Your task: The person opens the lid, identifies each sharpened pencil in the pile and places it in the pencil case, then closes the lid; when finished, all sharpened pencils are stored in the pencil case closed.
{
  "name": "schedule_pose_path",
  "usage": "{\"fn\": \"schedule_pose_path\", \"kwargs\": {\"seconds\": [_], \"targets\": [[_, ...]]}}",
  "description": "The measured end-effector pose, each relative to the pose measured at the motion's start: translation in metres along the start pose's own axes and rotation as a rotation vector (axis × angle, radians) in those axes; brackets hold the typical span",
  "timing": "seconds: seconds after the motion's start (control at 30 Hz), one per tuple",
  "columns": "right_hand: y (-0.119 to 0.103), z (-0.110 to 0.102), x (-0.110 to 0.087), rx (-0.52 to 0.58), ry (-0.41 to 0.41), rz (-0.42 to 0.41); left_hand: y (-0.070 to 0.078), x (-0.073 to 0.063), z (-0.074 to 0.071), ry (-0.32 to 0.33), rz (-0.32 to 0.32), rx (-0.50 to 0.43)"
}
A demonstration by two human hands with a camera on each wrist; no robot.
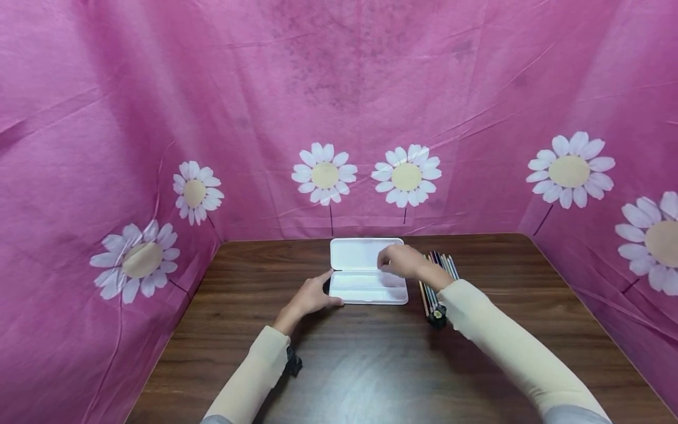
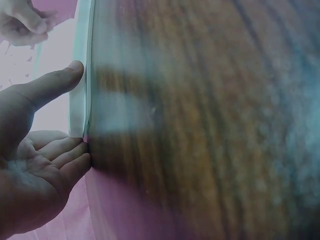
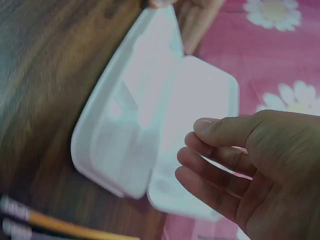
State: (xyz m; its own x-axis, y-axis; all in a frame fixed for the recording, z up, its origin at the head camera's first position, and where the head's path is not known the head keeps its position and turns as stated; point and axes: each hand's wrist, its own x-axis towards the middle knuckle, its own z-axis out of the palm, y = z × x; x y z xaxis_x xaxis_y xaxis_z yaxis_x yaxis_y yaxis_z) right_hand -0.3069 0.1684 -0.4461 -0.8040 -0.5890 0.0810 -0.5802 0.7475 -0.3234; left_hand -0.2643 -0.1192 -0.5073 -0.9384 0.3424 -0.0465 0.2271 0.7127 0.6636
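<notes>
While our left hand (image 1: 311,296) spreads against the open white case (image 1: 365,272) on the table (image 1: 371,347), likely steadying it, our loosely bent right hand (image 1: 405,261) hovers apart, seemingly empty, near pencils (image 1: 428,297).

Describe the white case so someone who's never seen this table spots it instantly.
On the wooden table, find the far edge, below the pink flowered cloth. Near that edge's middle lies the white case, opened out. Unlike the slim pencils to its right, it is a wide, round-cornered box in two halves.
</notes>
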Motion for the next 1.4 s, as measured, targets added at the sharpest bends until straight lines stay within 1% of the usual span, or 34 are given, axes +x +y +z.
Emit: {"fn": "schedule_pose_path", "kwargs": {"seconds": [0.13, 0.27, 0.43, 0.53, 0.67, 0.8, 0.97, 1.13, 1.23, 1.4], "targets": [[0.018, -0.016, -0.017, -0.01, 0.037, 0.05, 0.0, 0.0, 0.0, 0.003, 0.004, -0.002], [0.038, -0.032, -0.041, -0.007, 0.059, 0.115, 0.0, 0.0, 0.0, -0.001, 0.001, -0.004], [0.067, -0.041, -0.07, -0.014, 0.08, 0.203, -0.001, 0.0, 0.001, -0.006, 0.003, 0.002], [0.083, -0.039, -0.086, -0.009, 0.071, 0.278, -0.001, -0.001, 0.002, -0.007, 0.003, 0.007], [0.098, -0.031, -0.106, -0.006, 0.058, 0.362, -0.001, -0.003, 0.003, -0.005, -0.001, -0.007], [0.108, -0.021, -0.121, -0.002, 0.063, 0.418, -0.001, -0.003, 0.003, -0.002, 0.003, -0.008], [0.114, -0.009, -0.134, 0.002, 0.082, 0.456, -0.001, -0.002, 0.002, -0.005, 0.013, -0.016], [0.118, -0.001, -0.139, 0.023, 0.081, 0.485, -0.001, -0.002, 0.001, -0.004, 0.014, -0.03], [0.118, 0.001, -0.141, 0.05, 0.075, 0.496, -0.001, -0.002, 0.001, -0.006, 0.007, -0.029], [0.113, -0.003, -0.141, 0.082, 0.041, 0.541, -0.001, -0.001, 0.0, -0.006, 0.008, -0.019]]}}
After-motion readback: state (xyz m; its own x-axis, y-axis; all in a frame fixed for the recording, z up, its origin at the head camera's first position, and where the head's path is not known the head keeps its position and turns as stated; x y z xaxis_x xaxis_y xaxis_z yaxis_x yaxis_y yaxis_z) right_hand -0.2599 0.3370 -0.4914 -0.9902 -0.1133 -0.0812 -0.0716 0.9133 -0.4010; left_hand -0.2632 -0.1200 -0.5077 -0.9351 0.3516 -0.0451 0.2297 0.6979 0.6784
